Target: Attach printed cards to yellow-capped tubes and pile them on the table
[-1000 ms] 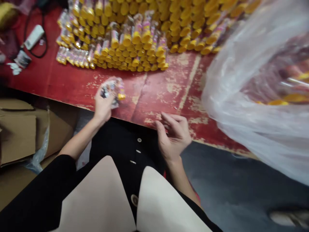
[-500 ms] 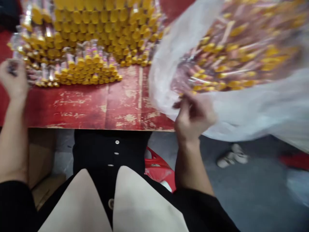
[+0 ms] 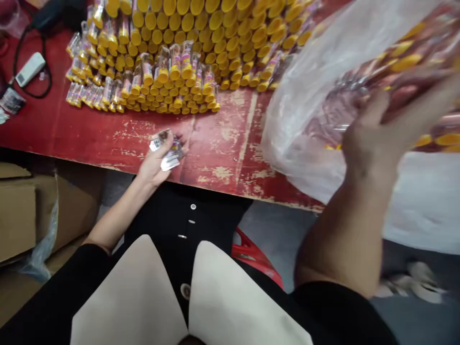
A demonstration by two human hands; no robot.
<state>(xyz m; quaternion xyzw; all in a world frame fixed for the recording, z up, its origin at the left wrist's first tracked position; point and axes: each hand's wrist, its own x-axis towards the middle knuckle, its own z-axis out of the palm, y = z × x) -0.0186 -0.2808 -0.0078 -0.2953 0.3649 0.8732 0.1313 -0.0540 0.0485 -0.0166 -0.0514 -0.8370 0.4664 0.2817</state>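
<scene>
My left hand (image 3: 158, 160) is closed around a small bunch of shiny silver-and-dark packets (image 3: 171, 157) over the front part of the red table. My right hand (image 3: 388, 120) reaches over the large white plastic bag (image 3: 294, 129) on the right. Its thumb stands apart from the fingers, which are blurred, and I see nothing held between them. Inside the bag lie loose clear tubes with yellow caps (image 3: 406, 62). Behind my left hand, similar yellow-capped tubes (image 3: 176, 72) are stacked in rows, their caps facing me.
The worn red table (image 3: 89, 129) ends at a front edge close to my body. A black cable with a white device (image 3: 30, 69) lies at the far left. Cardboard boxes (image 3: 21, 211) stand below left, and a red stool (image 3: 255, 256) is under the table.
My left hand has moved right from the left end of the tube stack, bringing the packets along. My right hand has gone from the bag's near edge farther right over the tubes. The view has shifted left.
</scene>
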